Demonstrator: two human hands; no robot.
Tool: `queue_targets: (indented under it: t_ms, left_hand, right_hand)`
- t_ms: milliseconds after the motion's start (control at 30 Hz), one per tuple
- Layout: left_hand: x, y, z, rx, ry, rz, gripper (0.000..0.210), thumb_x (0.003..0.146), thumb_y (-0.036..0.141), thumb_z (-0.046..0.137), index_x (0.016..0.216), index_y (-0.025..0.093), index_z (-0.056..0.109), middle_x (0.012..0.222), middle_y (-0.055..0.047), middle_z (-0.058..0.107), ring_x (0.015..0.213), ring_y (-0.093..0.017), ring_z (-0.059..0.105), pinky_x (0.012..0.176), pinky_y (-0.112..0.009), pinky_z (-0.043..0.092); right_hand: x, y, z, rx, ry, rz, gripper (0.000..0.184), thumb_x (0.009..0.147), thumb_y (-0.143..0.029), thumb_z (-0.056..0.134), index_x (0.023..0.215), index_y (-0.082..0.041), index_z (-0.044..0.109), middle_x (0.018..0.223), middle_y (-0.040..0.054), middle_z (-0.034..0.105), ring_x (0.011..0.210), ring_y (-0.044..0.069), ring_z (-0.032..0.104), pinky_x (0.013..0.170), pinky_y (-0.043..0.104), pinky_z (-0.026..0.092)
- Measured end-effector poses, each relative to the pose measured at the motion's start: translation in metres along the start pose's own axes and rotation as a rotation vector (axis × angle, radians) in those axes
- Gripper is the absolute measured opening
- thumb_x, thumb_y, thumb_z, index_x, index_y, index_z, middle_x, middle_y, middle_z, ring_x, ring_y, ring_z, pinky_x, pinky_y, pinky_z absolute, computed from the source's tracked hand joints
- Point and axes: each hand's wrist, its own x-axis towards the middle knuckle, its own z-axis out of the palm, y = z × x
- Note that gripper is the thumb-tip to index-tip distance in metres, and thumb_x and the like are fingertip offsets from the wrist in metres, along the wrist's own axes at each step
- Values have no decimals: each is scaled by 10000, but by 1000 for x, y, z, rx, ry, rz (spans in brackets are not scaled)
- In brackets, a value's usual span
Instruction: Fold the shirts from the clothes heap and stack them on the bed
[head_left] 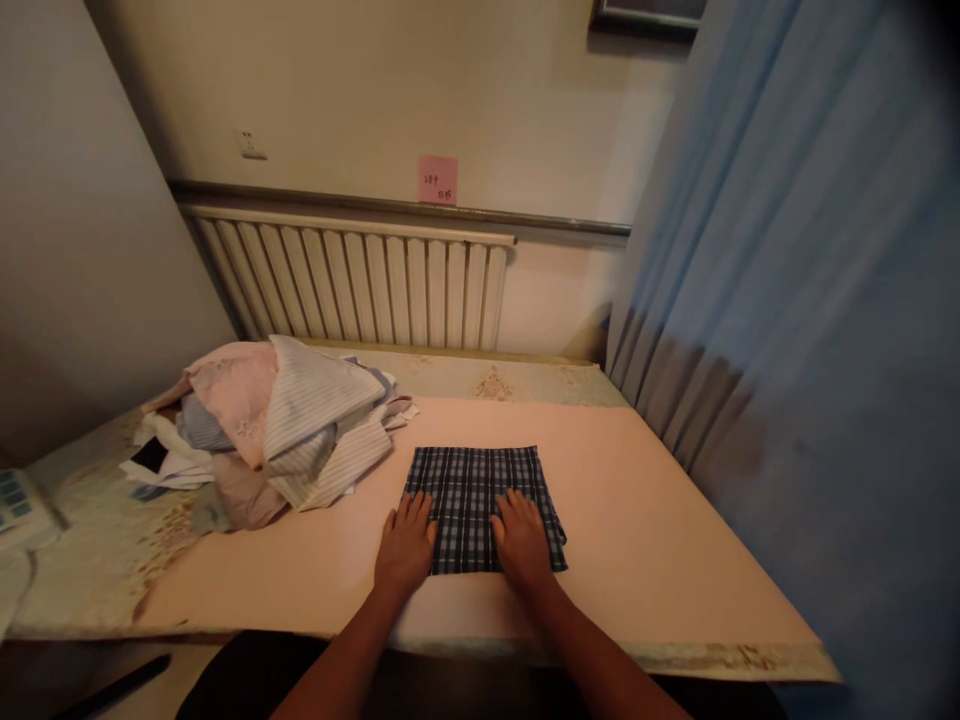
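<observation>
A dark blue plaid cloth (pixel 465 500), roughly rectangular, lies flat on a pink sheet (pixel 637 520) that covers much of the table. My left hand (pixel 407 538) rests palm down at the cloth's left edge, fingers stretched forward. On the right part of the same cloth lies my right hand (pixel 521 535), also flat with its fingers extended. The cloth's right edge looks slightly uneven, with a second layer showing near the lower corner. What lies beneath both palms is hidden.
A heap of crumpled fabrics (pixel 300 420), striped, pink and grey, sits on the left. A white device (pixel 22 510) stands at the far left edge. Behind the table is a radiator (pixel 360 280); a blue curtain (pixel 787 350) hangs along the right side.
</observation>
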Motion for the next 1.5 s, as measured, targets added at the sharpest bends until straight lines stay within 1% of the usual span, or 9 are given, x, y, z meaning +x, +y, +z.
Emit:
queue_targets:
  t_ms: [67, 167, 300, 433, 600, 1000, 1133, 1267, 1500]
  left_hand:
    - [0, 0, 0, 4, 3, 2, 489, 964, 337, 328, 1422, 203, 433, 1493, -56, 445, 1419, -261, 307, 1131, -480, 269]
    - [-1, -1, -1, 16, -7, 11, 489, 963, 329, 321, 1423, 206, 434, 1490, -52, 449, 1415, -264, 315, 1129, -481, 274]
    - [-1, -2, -2, 22, -29, 28, 495, 954, 288, 319, 1427, 195, 433, 1502, -61, 428, 1419, -271, 306, 1122, -491, 283]
    - [0, -1, -2, 11, -23, 16, 498, 952, 299, 330, 1428, 197, 432, 1495, -65, 438, 1414, -275, 316, 1120, -499, 288]
    - [-1, 1, -5, 12, -12, 0, 492, 950, 289, 343, 1419, 179, 443, 1484, -63, 454, 1406, -276, 331, 1129, -496, 282]
    - [-2, -1, -2, -1, 16, 0, 483, 956, 302, 339, 1418, 207, 445, 1480, -52, 460, 1406, -266, 336, 1127, -487, 291]
    - [-2, 1, -5, -4, -3, -11, 485, 956, 306, 340, 1418, 203, 446, 1486, -52, 452, 1411, -269, 328, 1130, -484, 290]
    - [-2, -1, -3, -6, 22, 3, 485, 954, 308, 339, 1416, 211, 451, 1488, -56, 448, 1412, -268, 326, 1126, -491, 289]
    - [-1, -4, 3, -1, 36, 9, 494, 954, 319, 330, 1415, 189, 452, 1489, -62, 445, 1411, -272, 325, 1127, -493, 282]
  right_hand:
    - [4, -24, 1, 55, -6, -100, 369, 975, -286, 408, 1281, -169, 578, 1392, 115, 533, 1333, 254, 432, 1134, 472, 278]
    - [5, -57, 10, 111, -102, -228, 380, 967, -334, 437, 1305, -209, 559, 1404, 91, 523, 1339, 246, 419, 1139, 463, 268]
    - [-1, -74, 27, 94, -210, -302, 421, 975, -366, 413, 1362, -227, 504, 1440, 65, 490, 1377, 225, 358, 1156, 455, 235]
    - [-6, -66, 33, 107, -221, -300, 457, 965, -395, 434, 1388, -228, 481, 1467, 53, 460, 1400, 243, 320, 1166, 471, 211]
    - [-8, -52, 25, 124, -204, -249, 459, 964, -423, 436, 1388, -253, 481, 1481, 51, 441, 1403, 250, 321, 1162, 502, 204]
    - [-12, -20, 15, 82, -201, -243, 481, 934, -451, 489, 1375, -259, 501, 1473, 41, 451, 1394, 267, 340, 1146, 502, 250]
    - [-11, 0, 6, 47, -200, -256, 455, 948, -378, 464, 1381, -240, 492, 1468, 43, 458, 1384, 249, 363, 1146, 485, 262]
    - [-12, 17, -1, 20, -194, -210, 431, 950, -341, 448, 1356, -216, 520, 1459, 52, 469, 1385, 246, 362, 1145, 481, 269]
    - [-14, 21, -3, 0, -149, -174, 419, 952, -319, 436, 1346, -218, 536, 1436, 48, 497, 1377, 252, 376, 1135, 468, 292]
